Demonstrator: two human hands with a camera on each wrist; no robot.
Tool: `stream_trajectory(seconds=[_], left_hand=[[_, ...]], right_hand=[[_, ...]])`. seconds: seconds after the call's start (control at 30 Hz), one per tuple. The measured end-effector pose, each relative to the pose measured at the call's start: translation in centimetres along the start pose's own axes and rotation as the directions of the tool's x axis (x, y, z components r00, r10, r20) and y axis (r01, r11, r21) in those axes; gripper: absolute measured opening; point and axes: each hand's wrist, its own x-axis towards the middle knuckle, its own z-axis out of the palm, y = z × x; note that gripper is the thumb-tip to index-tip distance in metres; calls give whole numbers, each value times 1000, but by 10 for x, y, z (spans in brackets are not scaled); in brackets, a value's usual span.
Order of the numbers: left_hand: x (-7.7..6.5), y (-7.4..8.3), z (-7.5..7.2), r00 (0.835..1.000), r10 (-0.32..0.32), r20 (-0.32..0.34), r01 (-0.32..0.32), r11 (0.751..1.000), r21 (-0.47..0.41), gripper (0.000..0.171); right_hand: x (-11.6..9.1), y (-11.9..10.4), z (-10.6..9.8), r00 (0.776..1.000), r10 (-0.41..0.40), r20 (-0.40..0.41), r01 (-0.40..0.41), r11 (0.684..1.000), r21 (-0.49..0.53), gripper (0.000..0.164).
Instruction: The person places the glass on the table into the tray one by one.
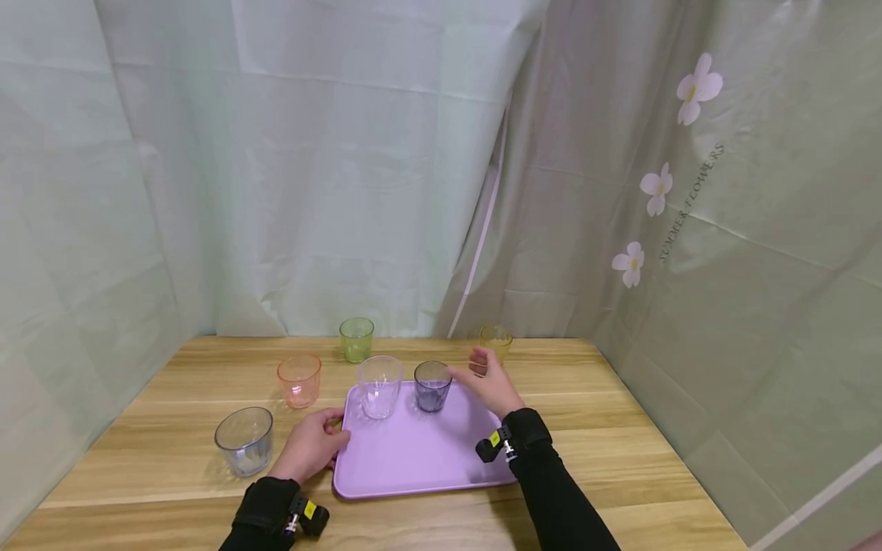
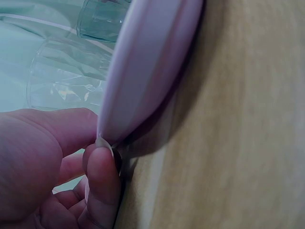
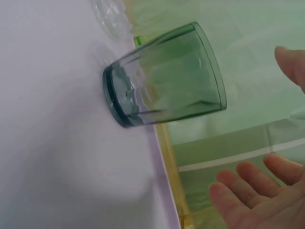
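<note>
A purple tray [image 1: 420, 459] lies on the wooden table, and my left hand [image 1: 311, 444] pinches its left edge between thumb and fingers. The left wrist view shows the fingertips at the tray's rim [image 2: 138, 71]. Two glasses stand upright at the tray's far side: a clear pinkish one [image 1: 379, 390] and a dark grey one [image 1: 432, 388]. Just right of the dark glass is my right hand [image 1: 492, 383], fingers spread and holding nothing. In the right wrist view a gap shows between that hand [image 3: 267, 191] and the dark glass [image 3: 167, 78].
Left of the tray stand an orange glass [image 1: 300, 383] and a clear bluish glass [image 1: 246, 444], close to my left hand. A green glass [image 1: 357, 341] and a yellow glass [image 1: 497, 341] stand near the table's back edge. Curtains [image 1: 344, 168] hang behind the wooden table [image 1: 606, 459].
</note>
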Motion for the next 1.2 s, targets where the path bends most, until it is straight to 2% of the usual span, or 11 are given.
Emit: stream_trajectory(seconds=[0.3, 0.7, 1.2], left_hand=[[0, 0, 0, 1000, 4, -7, -4, 1000, 7, 56], [0, 0, 0, 1000, -2, -7, 2, 1000, 12, 56], [0, 0, 0, 1000, -18, -2, 18, 1000, 6, 56]], right_hand=[[-1, 4, -13, 999, -8, -45, 7, 1000, -25, 78], [-4, 9, -27, 995, 25, -100, -26, 1000, -4, 83], [-1, 25, -43, 990, 57, -133, -63, 997, -41, 87]])
